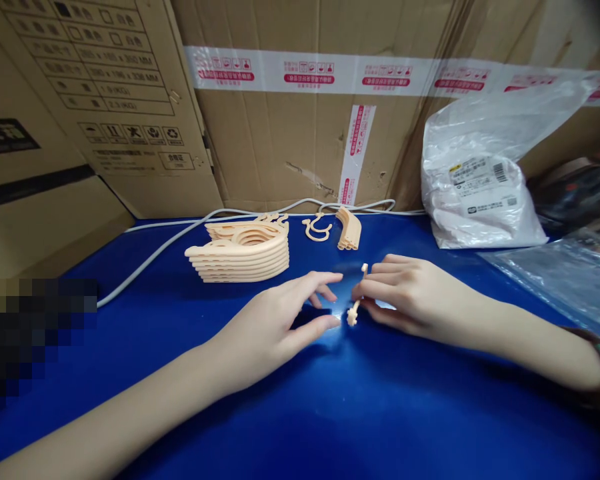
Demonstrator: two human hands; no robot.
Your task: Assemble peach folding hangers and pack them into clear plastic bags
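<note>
Between the fingers of my right hand [415, 293] is a beige plastic hook [353, 315], its notched end pointing down toward me and its small tip showing above the fingers. To its left, my left hand [270, 327] is open, with thumb and fingers spread toward the hook but apart from it. Behind my left hand lies a neat stack of beige plastic hangers [245, 260]. Loose beige hooks [321, 233] rest farther back, beside a small bundle of curved beige plastic pieces [349, 230].
The blue tabletop [360, 407] is backed by a large cardboard box [290, 133], with another printed box [130, 80] at left. A grey cable [170, 243] runs along the back. On the right stand a white plastic bag [480, 193] and clear plastic wrap [570, 273].
</note>
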